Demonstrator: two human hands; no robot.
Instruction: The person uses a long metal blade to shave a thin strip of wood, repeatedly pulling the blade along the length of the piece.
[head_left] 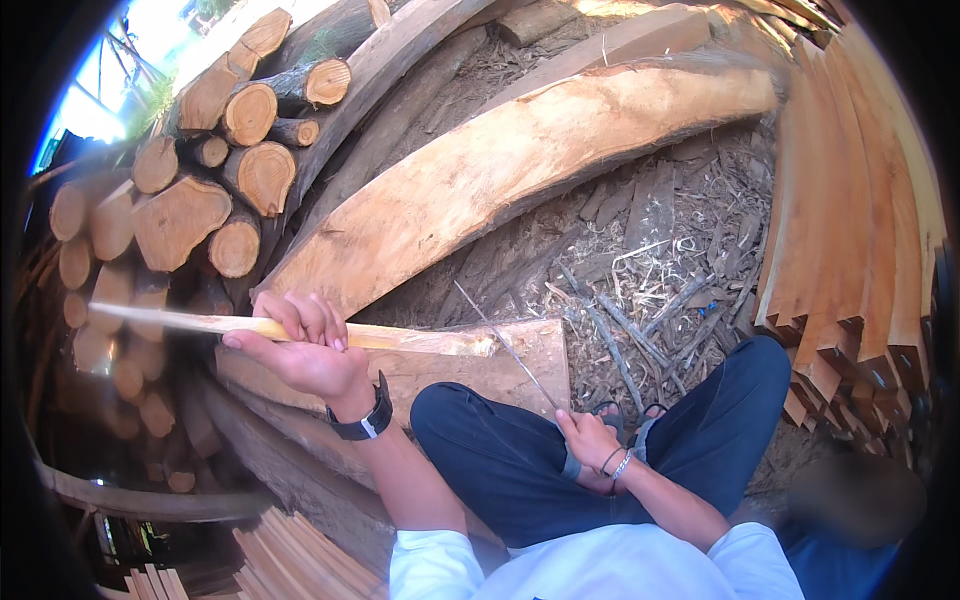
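Observation:
My left hand [305, 352], with a dark watch at the wrist, is closed around a pale, peeled wooden stick [415, 341]. The stick runs roughly level from the far left to a rough, yellowish end near the middle. Beneath it lies a thick wooden board [500, 370], just in front of my knees. My right hand [592, 443] rests between my legs, fingers wrapped about the near end of a long, thin, dark tool [505, 345]. It slants up and left, its far part close to the stick's rough end. Whether it is a blade seen edge-on, I cannot tell.
Beyond the board lies a long, curved wooden slab [520, 160]. Cut logs [235, 248] are piled at the left, and sawn planks [850, 200] stand stacked at the right. Shavings [640, 262] and branches [625, 350] litter the ground. A blurred dark shape [855, 500] sits at the lower right.

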